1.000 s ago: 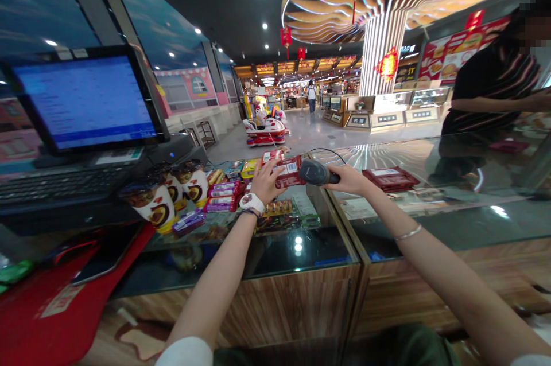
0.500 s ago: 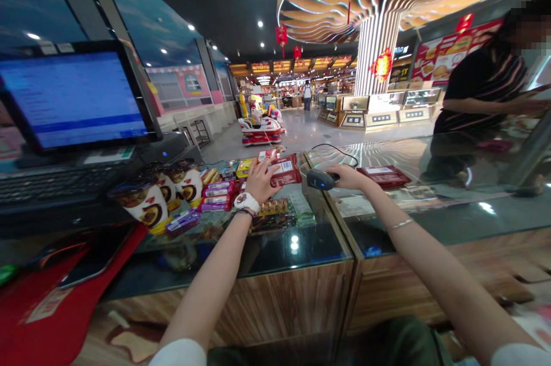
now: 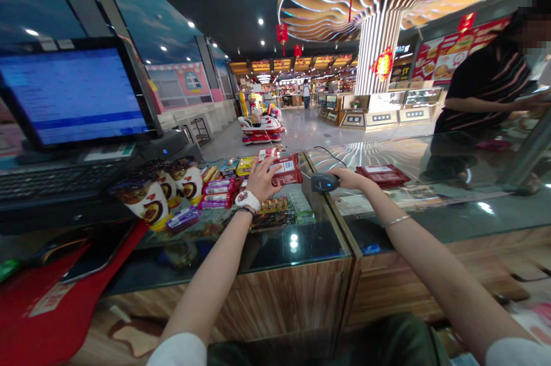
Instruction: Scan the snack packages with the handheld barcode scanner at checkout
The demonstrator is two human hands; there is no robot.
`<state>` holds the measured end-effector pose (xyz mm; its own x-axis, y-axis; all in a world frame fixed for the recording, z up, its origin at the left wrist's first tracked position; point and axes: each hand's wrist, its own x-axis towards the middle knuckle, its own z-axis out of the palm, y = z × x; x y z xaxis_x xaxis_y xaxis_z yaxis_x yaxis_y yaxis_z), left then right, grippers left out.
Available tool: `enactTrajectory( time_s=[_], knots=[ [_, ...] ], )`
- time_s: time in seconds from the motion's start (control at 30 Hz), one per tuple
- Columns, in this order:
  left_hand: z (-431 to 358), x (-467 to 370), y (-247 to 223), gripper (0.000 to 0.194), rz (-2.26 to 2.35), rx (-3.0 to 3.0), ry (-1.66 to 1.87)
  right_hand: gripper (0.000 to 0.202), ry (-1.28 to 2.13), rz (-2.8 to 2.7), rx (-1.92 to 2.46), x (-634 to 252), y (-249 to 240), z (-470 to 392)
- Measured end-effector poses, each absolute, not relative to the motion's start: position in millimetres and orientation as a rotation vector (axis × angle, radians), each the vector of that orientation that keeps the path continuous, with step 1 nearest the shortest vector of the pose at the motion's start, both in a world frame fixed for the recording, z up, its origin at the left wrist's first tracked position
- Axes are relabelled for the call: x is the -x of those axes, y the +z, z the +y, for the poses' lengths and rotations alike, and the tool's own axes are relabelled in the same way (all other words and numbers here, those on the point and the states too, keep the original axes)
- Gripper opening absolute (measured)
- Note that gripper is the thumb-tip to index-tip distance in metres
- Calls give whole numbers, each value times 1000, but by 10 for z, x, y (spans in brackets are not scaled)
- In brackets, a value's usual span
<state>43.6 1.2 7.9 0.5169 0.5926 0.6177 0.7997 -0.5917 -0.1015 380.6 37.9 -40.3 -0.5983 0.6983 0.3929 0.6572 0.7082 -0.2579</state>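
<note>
My left hand, with a white watch at its wrist, grips the left end of a dark red snack packet. The packet's white barcode label faces up, and part of it is hidden by the fingers. My right hand is closed around a black barcode scanner, its head turned left towards the packet and a small blue light showing on it. Purple-wrapped snack bars lie left of my left hand. More dark red packets lie beyond my right hand.
Several printed cups stand near the keyboard and monitor. A phone lies on a red mat. The glass counter has a frame seam. A person stands across the counter, right.
The scanner has shifted slightly right and down, and its head has turned more towards the packet. My left hand and the packet stay nearly in place.
</note>
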Motion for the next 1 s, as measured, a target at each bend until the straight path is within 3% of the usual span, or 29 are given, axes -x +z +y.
enactTrajectory(
  time_s=[0.2, 0.4, 0.53, 0.63, 1.0],
  knots=[
    [-40, -441, 72, 57, -1151, 2419, -764, 58, 270, -2377, 1139, -3813, -313, 328],
    [-105, -462, 95, 57, -1144, 2420, -763, 70, -107, -2114, 995, -3441, -134, 102],
    [-210, -438, 157, 55, -1150, 2449, -740, 99, -255, -2242, 1014, -3002, -75, -55],
    [-294, -338, 181, 47, -1165, 2464, -739, 110, -297, -2344, 987, -2719, -58, -88],
    [-152, 253, 96, 44, -1412, 2546, -745, 82, -104, -2454, 867, -1972, -88, 85]
  ],
)
